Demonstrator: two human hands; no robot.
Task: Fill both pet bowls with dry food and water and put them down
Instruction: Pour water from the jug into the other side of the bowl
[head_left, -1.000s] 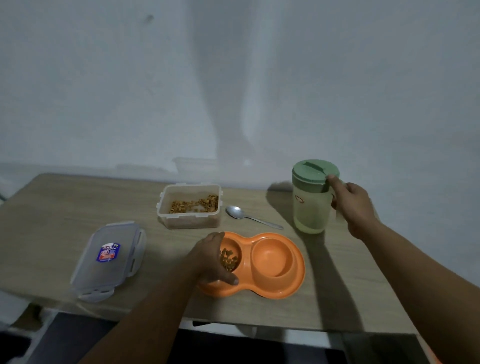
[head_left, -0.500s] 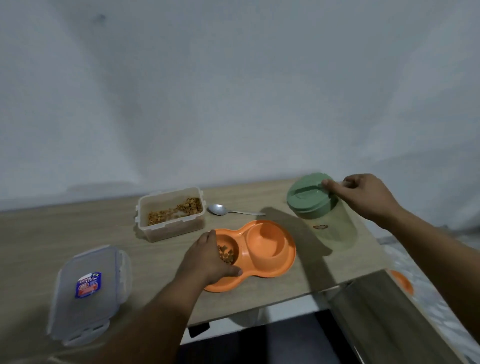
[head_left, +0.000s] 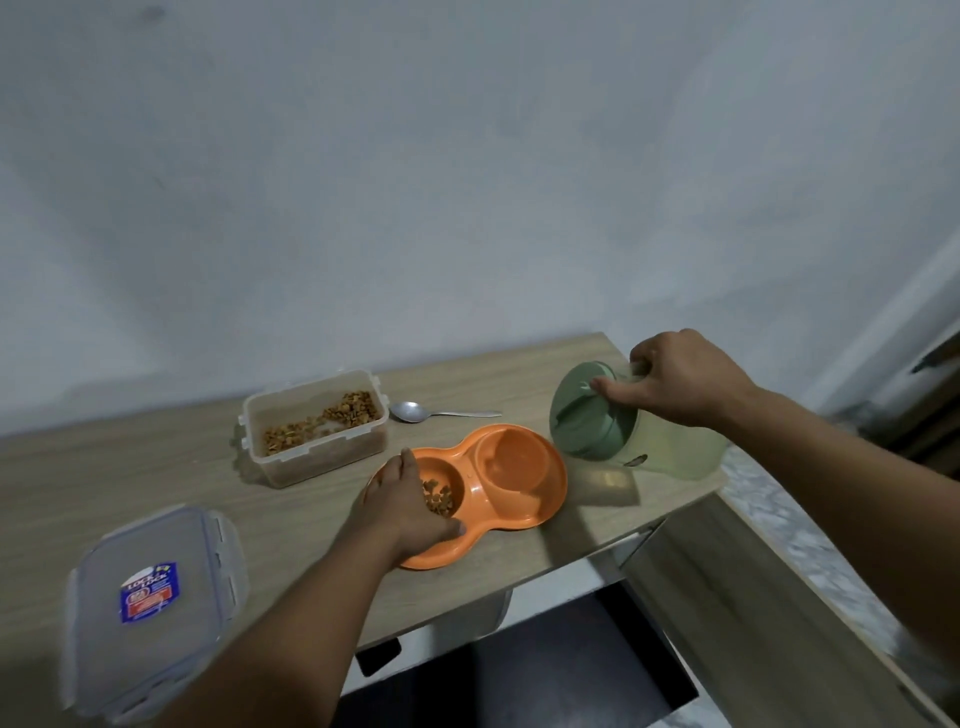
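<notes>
Container lid sticker reads "LOCK & LOCK"; rest too blurry.

Orange double pet bowl flat on surface, near front edge. Left well has dry food, right well looks empty. Green-lidded water jug w/ pale clear body, tipped toward right well, lid on. Open tub of kibble behind bowl.

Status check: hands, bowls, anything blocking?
Left hand steadies orange bowl, kibble in left cup. Right hand tips jug toward empty right cup. Nothing blocking.
</notes>
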